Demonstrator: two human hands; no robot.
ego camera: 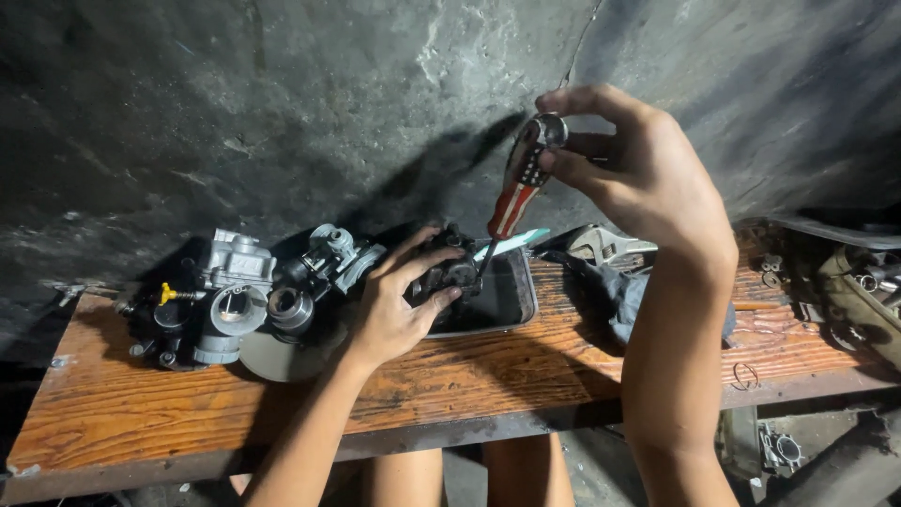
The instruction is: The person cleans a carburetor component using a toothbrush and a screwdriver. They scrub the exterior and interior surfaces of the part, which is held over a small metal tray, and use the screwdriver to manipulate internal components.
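A worn, grainy wooden bench (141, 394) carries everything. The left hand (399, 305) curls its fingers around a dark, lumpy metal part (450, 272) over a shallow steel tray (516, 300). The right hand (648, 169) pinches a striped screwdriver (521, 178), tip down on the part. Silvery cast carburetors (235, 291) sit left; rough concrete wall (282, 103) behind.

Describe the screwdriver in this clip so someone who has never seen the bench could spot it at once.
Start at the long wooden bench against the dark wall, then find the shallow metal tray near its middle. The screwdriver stands tilted above the tray, its top pinched by the right hand, its tip at the dark part gripped by the left hand. Its red, white and blue patterned handle is unlike the grey metal around it.
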